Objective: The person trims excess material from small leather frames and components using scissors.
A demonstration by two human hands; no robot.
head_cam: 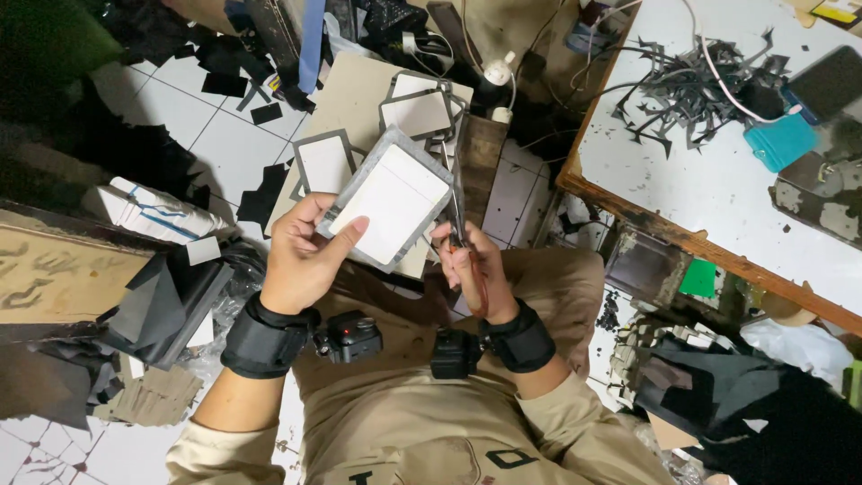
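Trimming along the right edge of a white rectangular card with a grey border (392, 208): left hand (301, 260) pinches its lower left corner, thumb on the face; right hand (471, 269) is clenched on metal scissors (455, 211), blades upright against the card. Best kept taut, cut tight to the border. Finished bordered cards (325, 162) lie beyond the card on a beige board (359, 85); right of it, a white worktable (718, 180) strewn with dark grey offcut strips (682, 85); white tiled floor (215, 135) beneath.
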